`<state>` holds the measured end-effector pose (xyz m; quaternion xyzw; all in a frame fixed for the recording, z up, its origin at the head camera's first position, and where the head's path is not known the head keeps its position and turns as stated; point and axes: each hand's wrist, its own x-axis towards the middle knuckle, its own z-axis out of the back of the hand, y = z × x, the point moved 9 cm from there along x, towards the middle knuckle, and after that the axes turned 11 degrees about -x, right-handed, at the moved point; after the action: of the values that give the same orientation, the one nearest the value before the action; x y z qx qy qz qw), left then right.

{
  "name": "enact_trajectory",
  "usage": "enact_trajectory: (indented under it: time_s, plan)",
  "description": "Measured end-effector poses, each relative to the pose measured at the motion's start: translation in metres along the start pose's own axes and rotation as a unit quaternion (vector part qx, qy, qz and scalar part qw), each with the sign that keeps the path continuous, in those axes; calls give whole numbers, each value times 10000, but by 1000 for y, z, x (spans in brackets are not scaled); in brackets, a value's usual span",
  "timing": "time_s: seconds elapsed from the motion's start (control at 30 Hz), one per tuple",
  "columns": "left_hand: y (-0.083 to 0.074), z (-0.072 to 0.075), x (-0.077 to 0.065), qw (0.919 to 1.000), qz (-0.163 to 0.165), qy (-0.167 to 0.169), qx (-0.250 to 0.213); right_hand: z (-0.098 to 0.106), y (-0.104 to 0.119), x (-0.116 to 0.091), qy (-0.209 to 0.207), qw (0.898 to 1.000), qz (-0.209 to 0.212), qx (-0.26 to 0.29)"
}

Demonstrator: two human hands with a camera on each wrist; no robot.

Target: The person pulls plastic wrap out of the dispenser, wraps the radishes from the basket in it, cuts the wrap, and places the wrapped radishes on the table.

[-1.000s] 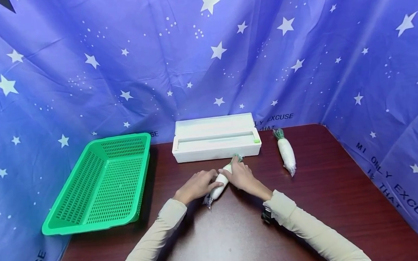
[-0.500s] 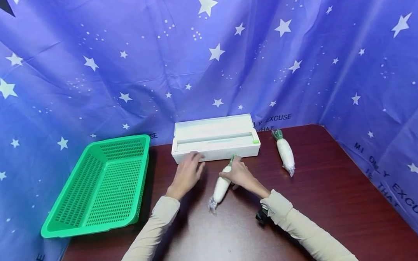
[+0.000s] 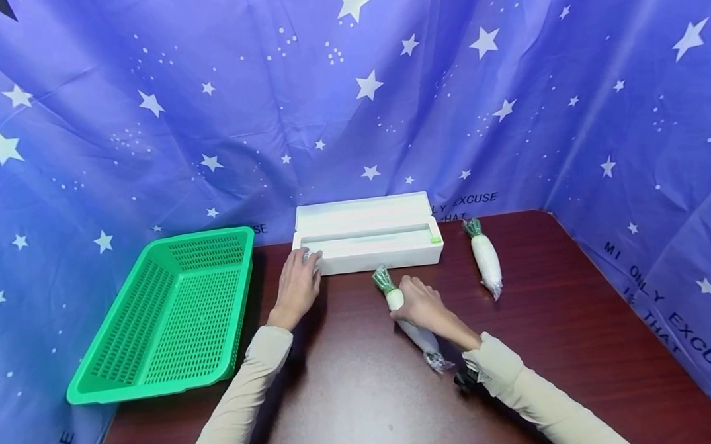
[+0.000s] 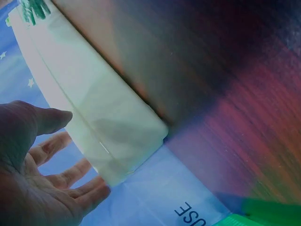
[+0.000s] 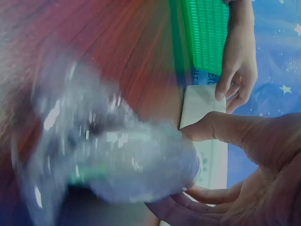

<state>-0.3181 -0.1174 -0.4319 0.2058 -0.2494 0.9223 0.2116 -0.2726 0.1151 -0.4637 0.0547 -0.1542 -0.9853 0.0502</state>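
Observation:
My right hand (image 3: 426,309) grips a white radish (image 3: 421,338) wrapped in clear plastic film, above the table. Its green stalk end points toward a long white cling film dispenser (image 3: 381,259), and its twisted film end points toward me. In the right wrist view the wrapped radish (image 5: 146,165) sits between thumb and fingers, the film tail blurred. My left hand (image 3: 297,284) is at the dispenser's left end. In the left wrist view its fingers are spread and loosely bent beside the dispenser (image 4: 103,108); whether they touch it I cannot tell. The dispenser's lid stands up.
A second wrapped radish (image 3: 486,262) lies on the dark red-brown table (image 3: 363,407) at the right. To the left stands a green plastic basket (image 3: 239,340). A small green slider (image 3: 436,240) sits on the dispenser's right end. Starry blue cloth (image 3: 256,120) hangs behind.
My left hand has let go of the radish and moved left and away from me to the dispenser's left end. My right hand has turned the radish, swinging its film end rightward.

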Motion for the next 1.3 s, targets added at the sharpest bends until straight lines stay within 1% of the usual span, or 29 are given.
enact_trajectory:
  time_s: [0.13, 0.33, 0.43, 0.57, 0.67, 0.73, 0.83, 0.97, 1.03, 1.2, 1.3]
  plan:
    - [1, 3, 3, 9999, 72, 1, 84, 14, 2, -7, -241, 9993, 281, -70]
    - [5, 2, 2, 9997, 208, -22, 143, 39, -4, -13, -722, 9954, 614, 108]
    - [6, 0, 1, 9995, 257, 34, 202, 52, -9, -15, -975, 9924, 729, 195]
    - [5, -3, -1, 9991, 263, 141, 317, 73, -17, -21, -1229, 9894, 725, 277]
    - [4, -2, -1, 9990, 220, 143, 364, 90, -25, -23, -1335, 9885, 627, 337]
    - [3, -2, 0, 9991, 162, 125, 384, 103, -34, -22, -1456, 9873, 534, 338]
    - [2, -2, 1, 9991, 93, 108, 409, 118, -53, -18, -1670, 9850, 342, 249]
    - [1, -3, 0, 9991, 9, 75, 425, 129, -84, -10, -1978, 9802, 121, 34]
    - [1, -3, 0, 9991, -19, 56, 415, 132, -96, -7, -2147, 9765, 170, -90]
    - [1, -4, 0, 9990, -18, 44, 434, 133, -121, 0, -2640, 9620, 507, -473]
    - [2, -5, 0, 9990, 9, 66, 453, 131, -136, 5, -2794, 9569, 521, -603]
